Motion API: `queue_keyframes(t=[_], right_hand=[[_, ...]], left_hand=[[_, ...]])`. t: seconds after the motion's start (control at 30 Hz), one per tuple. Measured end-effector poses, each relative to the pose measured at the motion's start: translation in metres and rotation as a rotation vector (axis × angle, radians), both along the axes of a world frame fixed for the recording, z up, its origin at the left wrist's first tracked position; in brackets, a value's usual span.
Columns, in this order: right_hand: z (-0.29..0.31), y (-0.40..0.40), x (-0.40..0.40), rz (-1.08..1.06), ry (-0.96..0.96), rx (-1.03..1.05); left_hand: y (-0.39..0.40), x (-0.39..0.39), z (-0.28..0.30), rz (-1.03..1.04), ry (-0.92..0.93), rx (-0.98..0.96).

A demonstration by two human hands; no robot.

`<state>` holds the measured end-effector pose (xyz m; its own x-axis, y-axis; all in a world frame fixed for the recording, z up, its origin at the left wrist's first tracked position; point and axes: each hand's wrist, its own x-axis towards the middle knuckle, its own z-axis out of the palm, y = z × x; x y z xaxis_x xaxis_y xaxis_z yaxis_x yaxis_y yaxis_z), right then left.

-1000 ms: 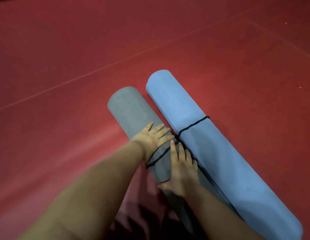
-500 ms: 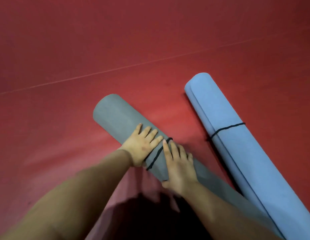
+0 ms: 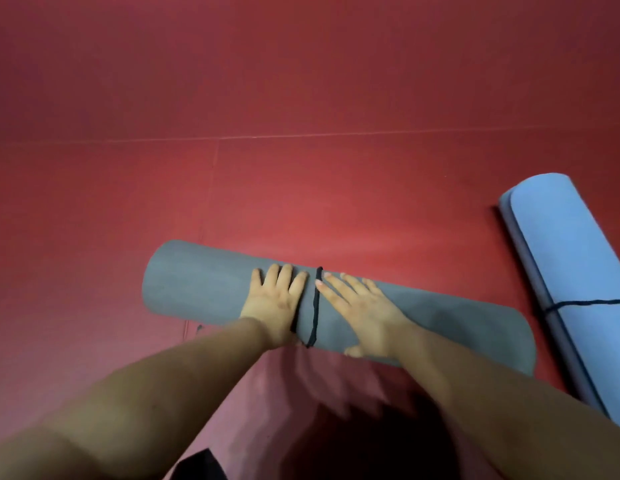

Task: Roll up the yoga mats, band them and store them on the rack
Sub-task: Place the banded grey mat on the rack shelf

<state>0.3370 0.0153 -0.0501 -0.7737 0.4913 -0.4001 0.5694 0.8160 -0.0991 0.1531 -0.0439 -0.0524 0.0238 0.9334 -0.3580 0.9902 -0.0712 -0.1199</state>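
Checking the band on the rolled grey mat [image 3: 211, 282], which lies crosswise on the red floor [image 3: 301, 81]

Left hand [image 3: 274, 303] and right hand [image 3: 364, 313] press flat, fingers straight, either side of the black band [image 3: 315, 306]; the banded blue mat [image 3: 571, 271] lies apart at right; next, I judge, comes lifting a roll towards the rack, which is out of sight.

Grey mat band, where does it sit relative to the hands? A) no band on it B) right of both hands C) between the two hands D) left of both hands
C: the black band circles the rolled grey mat between the left hand and right hand, both pressed flat on the roll.
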Motion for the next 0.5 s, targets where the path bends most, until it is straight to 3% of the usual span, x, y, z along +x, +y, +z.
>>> queue_keyframes(t=[0.17,0.5], right_hand=[[-0.006,0.013,0.026,-0.259,-0.054,-0.033],[-0.007,0.012,0.047,-0.436,-0.180,0.078]], left_hand=[[0.021,-0.016,-0.004,-0.054,-0.046,-0.098],[0.031,-0.036,-0.005,-0.173,0.005,-0.058]])
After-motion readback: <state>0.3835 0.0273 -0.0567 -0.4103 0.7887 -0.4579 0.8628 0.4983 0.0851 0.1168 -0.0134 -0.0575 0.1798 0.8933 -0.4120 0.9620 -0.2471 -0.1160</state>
